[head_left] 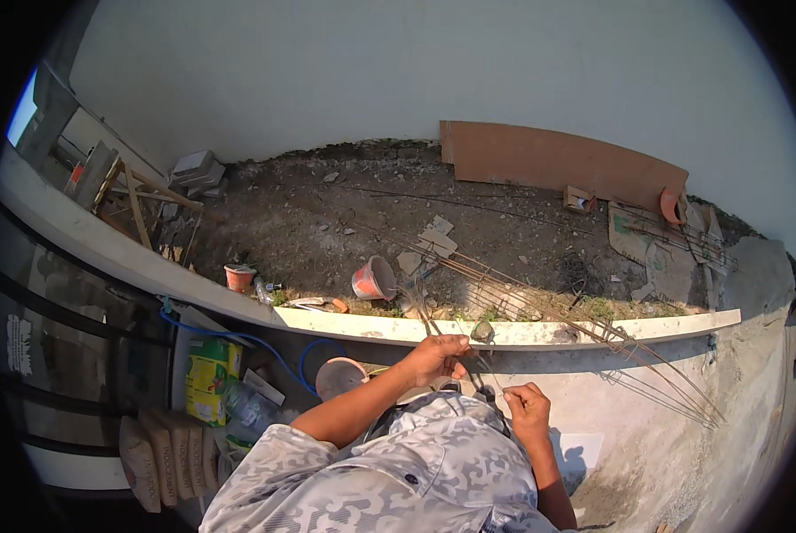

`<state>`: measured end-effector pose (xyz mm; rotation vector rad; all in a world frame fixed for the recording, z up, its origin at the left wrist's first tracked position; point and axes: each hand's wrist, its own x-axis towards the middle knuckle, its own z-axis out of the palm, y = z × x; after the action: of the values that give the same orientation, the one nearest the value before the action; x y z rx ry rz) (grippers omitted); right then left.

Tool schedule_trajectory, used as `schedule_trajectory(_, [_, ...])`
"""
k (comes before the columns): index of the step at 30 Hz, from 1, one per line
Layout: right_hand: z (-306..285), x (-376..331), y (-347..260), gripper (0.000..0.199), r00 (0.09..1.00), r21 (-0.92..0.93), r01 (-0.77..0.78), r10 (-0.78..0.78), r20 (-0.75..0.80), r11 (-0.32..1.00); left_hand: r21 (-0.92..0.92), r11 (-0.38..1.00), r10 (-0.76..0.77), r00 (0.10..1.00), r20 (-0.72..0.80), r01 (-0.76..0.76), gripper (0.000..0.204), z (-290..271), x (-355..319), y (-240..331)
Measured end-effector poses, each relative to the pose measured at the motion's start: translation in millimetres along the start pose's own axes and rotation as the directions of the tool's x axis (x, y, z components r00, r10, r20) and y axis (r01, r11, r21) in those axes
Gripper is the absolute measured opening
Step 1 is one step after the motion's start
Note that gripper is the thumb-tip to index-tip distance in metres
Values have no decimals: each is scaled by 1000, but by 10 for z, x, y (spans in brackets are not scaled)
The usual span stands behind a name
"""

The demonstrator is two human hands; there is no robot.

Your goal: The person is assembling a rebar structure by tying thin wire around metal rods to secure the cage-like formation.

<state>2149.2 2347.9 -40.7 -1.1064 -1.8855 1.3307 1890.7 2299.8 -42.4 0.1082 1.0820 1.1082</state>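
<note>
My left hand (437,359) is closed in a pinch just on my side of the low white wall (371,327). My right hand (528,414), lower and to the right, has its fingers curled together. Between the two hands runs a thin wire-like strand (488,369), gripped at both ends; its exact material is too small to tell. A roundish greenish-grey lump (483,331) sits on the wall's top, right beside my left fingertips. Dark bent rods or cords pass close to my left hand, partly hidden by it.
Long steel bars tied with stirrups (613,339) lie across the wall at right. Beyond it are an orange bucket (374,279), a smaller bucket (239,277) and a brown board (558,155). Paper sacks (167,457), a plastic bottle (249,407) and a blue hose (265,345) are at left.
</note>
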Motion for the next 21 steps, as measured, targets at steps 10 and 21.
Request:
schedule_trajectory(10, [78,-63,330,9,930,196,-363,341,140,911,125,984,139,984,-109,-125,28,-110,-39,134])
schedule_trajectory(21, [-79,-37,367,7,983,61,-183,184,-4,981,61,992,117,990,-79,-112,26,-90,110,72])
